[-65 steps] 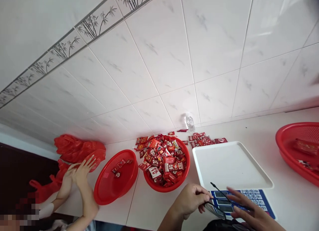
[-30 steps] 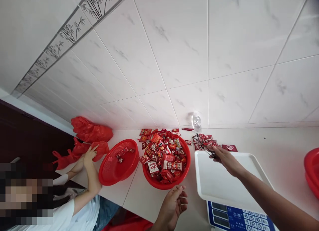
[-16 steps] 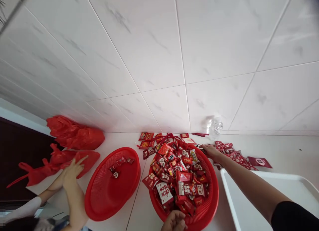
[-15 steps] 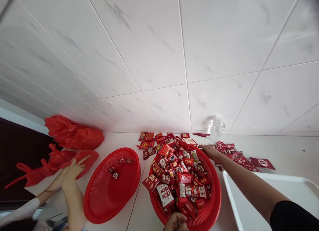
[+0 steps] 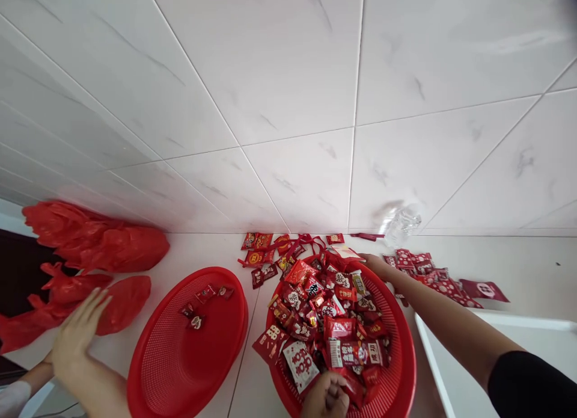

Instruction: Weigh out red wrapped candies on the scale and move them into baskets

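A round red plastic basket (image 5: 408,364) stands in front of me, heaped with red-wrapped candies and snack packets (image 5: 338,328). My left hand (image 5: 327,396) is over its near side, fingers curled in among the packets beside a white-and-red square packet (image 5: 300,365). Whatever its fingers grip is hidden. At the far right rim is my right hand (image 5: 377,266), its fingertips partly hidden near a pale card (image 5: 345,251). Whether it holds the rim or something beyond it does not show.
Left stands a second red basket (image 5: 189,370) with several candies. A co-worker's hands (image 5: 79,337) are by red plastic bags (image 5: 130,246). Loose packets (image 5: 256,249) lie along the wall. A clear plastic bottle (image 5: 402,224), patterned red packets (image 5: 433,279) and a white tray (image 5: 496,352) are right.
My left hand has moved from the near rim farther in over the packets. My right hand stays at the far rim. The co-worker's hands have shifted, and the view has moved slightly.
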`<state>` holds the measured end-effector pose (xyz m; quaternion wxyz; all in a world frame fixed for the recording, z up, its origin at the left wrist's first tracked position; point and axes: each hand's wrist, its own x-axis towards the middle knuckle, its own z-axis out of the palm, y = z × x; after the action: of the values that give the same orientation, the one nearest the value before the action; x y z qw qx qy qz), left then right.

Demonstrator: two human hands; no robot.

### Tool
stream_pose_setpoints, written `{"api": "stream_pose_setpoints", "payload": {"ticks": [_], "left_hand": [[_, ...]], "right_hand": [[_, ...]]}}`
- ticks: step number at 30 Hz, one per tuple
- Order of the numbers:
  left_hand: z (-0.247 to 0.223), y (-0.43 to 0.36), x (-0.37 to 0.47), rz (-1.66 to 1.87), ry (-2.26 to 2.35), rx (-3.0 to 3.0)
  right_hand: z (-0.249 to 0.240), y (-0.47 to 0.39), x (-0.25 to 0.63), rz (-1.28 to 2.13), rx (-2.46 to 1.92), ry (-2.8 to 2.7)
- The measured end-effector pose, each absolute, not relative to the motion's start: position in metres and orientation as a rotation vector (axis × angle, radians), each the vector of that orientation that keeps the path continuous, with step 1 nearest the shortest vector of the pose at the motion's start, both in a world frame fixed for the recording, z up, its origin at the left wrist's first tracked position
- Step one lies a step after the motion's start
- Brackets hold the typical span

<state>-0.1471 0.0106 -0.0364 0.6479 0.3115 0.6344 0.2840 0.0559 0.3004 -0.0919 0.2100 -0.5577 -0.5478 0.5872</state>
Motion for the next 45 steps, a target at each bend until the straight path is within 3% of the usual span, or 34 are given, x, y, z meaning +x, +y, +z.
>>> {"api": "stream_pose_setpoints", "payload": {"ticks": [8,14,20,28,38,45], "left_hand": [[-0.021,0.014,-0.117,0.508,1.485,0.891],[-0.004,0.010,-0.097,0.655,1.538,1.174],[-0.015,0.035,-0.078,0.145,1.627,1.610],[-0.022,0.070,-0.038,-0.202,1.829,1.732],[0.014,0.073,-0.045,0.135,1.941,1.855],[0.042,0.077,0.011,0.685,1.858,1.738]], "right_hand": [[-0.075,0.287,0.062,1.583,-1.516,-1.560],[-0.044,0.258,0.102,1.476,-1.573,-1.472],[-0.011,0.134,0.197,1.345,-1.585,-1.441],[-0.024,-0.028,0.298,1.417,-1.853,-1.208],[0.005,-0.027,0.322,1.354,-1.705,-1.249],[0.010,-0.036,0.351,1.411,-1.689,-1.282]]}}
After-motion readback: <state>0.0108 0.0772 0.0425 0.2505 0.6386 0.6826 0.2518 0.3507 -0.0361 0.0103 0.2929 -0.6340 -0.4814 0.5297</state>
